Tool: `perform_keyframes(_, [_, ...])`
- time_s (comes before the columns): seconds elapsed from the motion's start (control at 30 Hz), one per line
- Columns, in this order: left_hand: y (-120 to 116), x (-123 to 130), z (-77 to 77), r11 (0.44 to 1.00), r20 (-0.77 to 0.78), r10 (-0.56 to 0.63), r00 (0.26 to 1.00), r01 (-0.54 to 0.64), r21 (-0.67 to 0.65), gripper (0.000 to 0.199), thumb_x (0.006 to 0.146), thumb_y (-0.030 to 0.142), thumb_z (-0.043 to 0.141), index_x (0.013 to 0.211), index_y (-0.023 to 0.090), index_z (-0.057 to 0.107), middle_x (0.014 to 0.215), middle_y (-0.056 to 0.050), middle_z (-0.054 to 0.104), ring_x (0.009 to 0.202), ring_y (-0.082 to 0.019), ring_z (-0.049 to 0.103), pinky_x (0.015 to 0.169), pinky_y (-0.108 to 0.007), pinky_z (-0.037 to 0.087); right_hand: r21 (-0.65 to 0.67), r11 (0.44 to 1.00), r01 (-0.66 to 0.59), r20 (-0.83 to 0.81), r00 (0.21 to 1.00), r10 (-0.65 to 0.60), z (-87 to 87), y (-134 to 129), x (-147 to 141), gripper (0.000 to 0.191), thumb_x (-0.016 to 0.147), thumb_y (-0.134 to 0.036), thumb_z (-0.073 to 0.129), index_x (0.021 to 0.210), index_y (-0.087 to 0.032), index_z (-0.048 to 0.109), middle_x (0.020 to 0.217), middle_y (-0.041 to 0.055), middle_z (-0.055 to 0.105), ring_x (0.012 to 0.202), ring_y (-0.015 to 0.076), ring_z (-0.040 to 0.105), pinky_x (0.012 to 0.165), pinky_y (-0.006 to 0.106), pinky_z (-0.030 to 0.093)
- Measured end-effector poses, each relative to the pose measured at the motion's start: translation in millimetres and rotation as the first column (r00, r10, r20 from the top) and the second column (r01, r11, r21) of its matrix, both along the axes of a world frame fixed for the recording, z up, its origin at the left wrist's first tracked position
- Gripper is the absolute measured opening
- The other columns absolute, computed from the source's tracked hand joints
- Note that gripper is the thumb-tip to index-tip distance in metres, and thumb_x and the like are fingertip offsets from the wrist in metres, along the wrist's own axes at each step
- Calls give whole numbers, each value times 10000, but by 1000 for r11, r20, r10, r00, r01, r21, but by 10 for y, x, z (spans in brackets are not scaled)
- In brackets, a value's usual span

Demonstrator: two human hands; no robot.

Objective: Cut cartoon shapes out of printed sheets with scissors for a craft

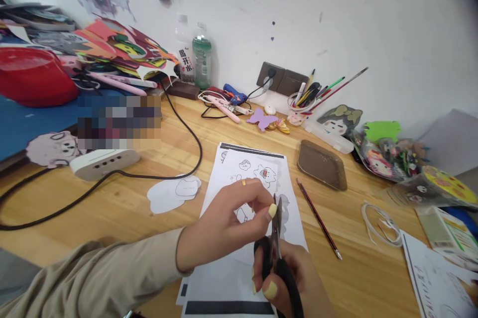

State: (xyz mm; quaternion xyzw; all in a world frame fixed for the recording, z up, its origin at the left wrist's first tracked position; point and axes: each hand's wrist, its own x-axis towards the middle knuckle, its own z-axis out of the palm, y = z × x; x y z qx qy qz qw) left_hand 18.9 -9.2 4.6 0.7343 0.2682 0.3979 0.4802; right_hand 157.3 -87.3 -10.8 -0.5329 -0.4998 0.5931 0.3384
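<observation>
My right hand grips black-handled scissors, with fingers through the loops and the blades pointing away from me. My left hand, a gold ring on one finger, is closed in a pinch right beside the blade tips. It appears to hold the right edge of a white sheet of paper with line drawings of small cartoon figures; the fingers partly cover this sheet. Under both hands lies a stack of printed pages with black bars at top and bottom. The exact contact between blades and paper is hard to see.
Cut paper pieces and a white power strip with a black cord lie left. A dark red pencil, a brown tray and a coiled white cable are right. Behind stand bottles and a pen cup.
</observation>
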Motion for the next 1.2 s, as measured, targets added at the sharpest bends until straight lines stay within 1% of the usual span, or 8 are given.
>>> perform_keyframes(0.33, [18,7,-16,1000,36,-4,999,3,22,126,783,124,453,663,160,447,641,8,455,627,-108,413,607,-240,340,-9,1000,-24,-28,999,24,-15,-7,4,514,609,-663,578,607,-158,484,525,-24,412,500,91,338,478,228,235])
perform_keyframes(0.5, [10,0,2,1000,13,-11,1000,11,5,132,778,113,451,656,163,442,640,8,454,634,-110,417,617,-242,343,-9,1000,5,19,1000,-5,16,-22,1,514,614,-672,565,607,-165,480,539,-23,405,512,96,333,489,233,239])
perform_keyframes(0.63, [12,7,4,1000,7,-4,1000,4,0,132,773,115,453,653,169,441,637,10,458,630,-113,422,615,-244,347,-18,1000,6,15,1000,-6,38,-23,-15,517,600,-675,573,592,-167,478,530,-24,400,505,97,333,484,234,233])
perform_keyframes(0.77, [16,11,3,1000,15,-5,1000,5,5,129,777,124,451,656,168,444,637,8,460,631,-113,424,616,-245,351,-15,999,45,28,999,-45,49,-25,-33,521,603,-682,563,592,-168,474,535,-23,387,512,100,321,493,239,226])
perform_keyframes(0.9, [10,10,11,1000,1,-2,1000,2,0,131,775,128,448,652,172,440,633,9,457,626,-115,424,610,-246,356,-6,1000,28,50,998,-28,47,-31,-26,517,606,-679,560,590,-170,471,518,-27,383,495,97,319,479,238,228])
perform_keyframes(1.0, [6,8,14,1000,0,-1,1000,1,-6,133,776,136,446,649,173,439,628,8,454,623,-117,421,604,-247,356,0,999,46,87,995,-45,44,-31,-17,501,623,-662,558,587,-171,462,514,-32,370,490,95,313,475,238,230])
perform_keyframes(1.13, [17,8,5,1000,16,-7,1000,7,-17,132,771,125,444,648,171,433,628,10,443,619,-114,409,598,-243,348,-6,1000,17,83,996,-17,36,-14,-13,512,613,-669,563,570,-170,452,499,-35,364,487,93,307,465,235,222])
perform_keyframes(1.2, [24,8,-2,1000,16,-10,1000,10,-24,131,771,115,441,652,169,430,636,8,440,624,-114,403,599,-244,344,0,1000,26,85,996,-26,31,-9,-14,522,609,-680,556,567,-170,450,504,-33,368,492,94,306,466,235,219])
